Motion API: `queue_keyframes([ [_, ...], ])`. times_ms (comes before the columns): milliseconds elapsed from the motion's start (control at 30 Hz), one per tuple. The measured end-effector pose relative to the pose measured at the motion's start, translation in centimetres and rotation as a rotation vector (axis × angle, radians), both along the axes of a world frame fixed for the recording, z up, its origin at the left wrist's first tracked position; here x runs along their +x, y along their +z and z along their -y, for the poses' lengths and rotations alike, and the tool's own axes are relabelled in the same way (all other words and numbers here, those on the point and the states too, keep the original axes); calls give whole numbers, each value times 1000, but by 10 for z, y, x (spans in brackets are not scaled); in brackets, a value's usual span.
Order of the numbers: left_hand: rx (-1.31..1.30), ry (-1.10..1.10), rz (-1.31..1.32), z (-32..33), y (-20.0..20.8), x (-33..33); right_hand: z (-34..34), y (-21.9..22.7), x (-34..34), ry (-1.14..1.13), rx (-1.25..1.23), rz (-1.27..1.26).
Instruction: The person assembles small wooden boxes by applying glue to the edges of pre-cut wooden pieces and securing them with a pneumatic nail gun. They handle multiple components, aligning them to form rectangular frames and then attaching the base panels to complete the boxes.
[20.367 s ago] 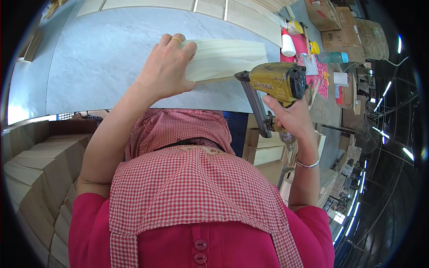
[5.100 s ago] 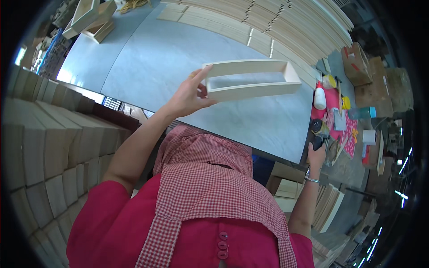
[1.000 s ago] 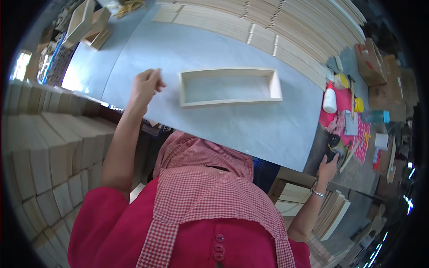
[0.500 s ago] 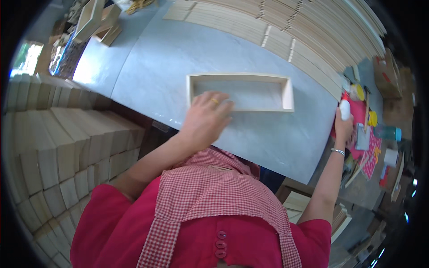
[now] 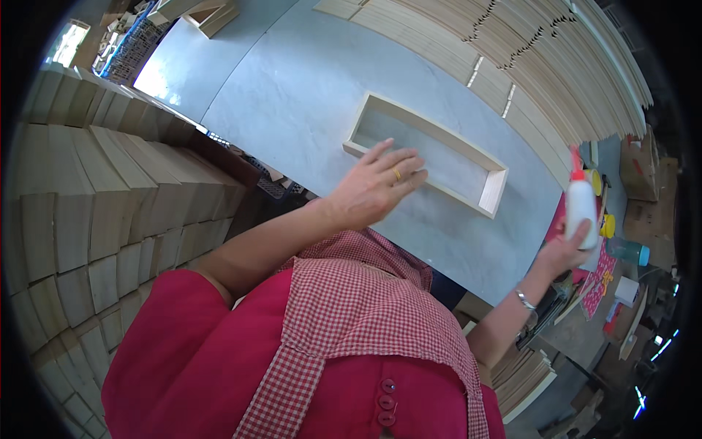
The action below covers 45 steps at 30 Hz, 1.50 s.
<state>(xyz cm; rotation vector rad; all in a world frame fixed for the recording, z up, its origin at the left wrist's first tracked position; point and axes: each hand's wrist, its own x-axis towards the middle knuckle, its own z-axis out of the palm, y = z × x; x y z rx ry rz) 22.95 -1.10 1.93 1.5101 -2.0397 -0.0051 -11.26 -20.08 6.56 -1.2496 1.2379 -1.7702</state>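
A shallow rectangular wooden frame [image 5: 431, 119] lies slantwise on the pale marbled tabletop [image 5: 292, 95], which shows through its middle. My left hand [image 5: 382, 183], with a gold ring, is over the frame's near left side, fingers spread and nothing in them. Whether its fingertips touch the wood I cannot tell. At the table's right edge my right hand [image 5: 564, 252] is wrapped round the lower part of a white squeeze bottle [image 5: 581, 208]. The bottle stands upright in my grip, its red nozzle pointing away from me.
Wooden slats [image 5: 541, 66] lie in rows along the far side. Stacked wooden blocks [image 5: 73, 219] rise at the left. Beyond the right edge are a yellow-lidded jar [image 5: 607, 225], a teal-capped bottle [image 5: 629, 252] and a cardboard box [image 5: 638, 168]. Small wooden boxes [image 5: 210, 16] sit at the far left.
My right hand has lifted the white bottle up from beside the table. The wooden frame has turned from nearly straight to slanting. My left hand's fingers have spread.
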Motion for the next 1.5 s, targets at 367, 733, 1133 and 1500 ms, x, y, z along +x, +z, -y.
queue_keyframes([
  [367, -35, 35, 39, -27, -36, -21, -113, -16, 182, 707, 47, -253],
  [733, -25, -15, 25, -27, -41, -16, -111, -13, 200, 725, -16, -347],
  [1133, -52, -10, 10, -25, -39, -15, -80, -17, 221, 594, -160, -415],
  [1500, -21, 0, 54, -25, -34, -16, -61, -19, 228, 486, -228, -442],
])
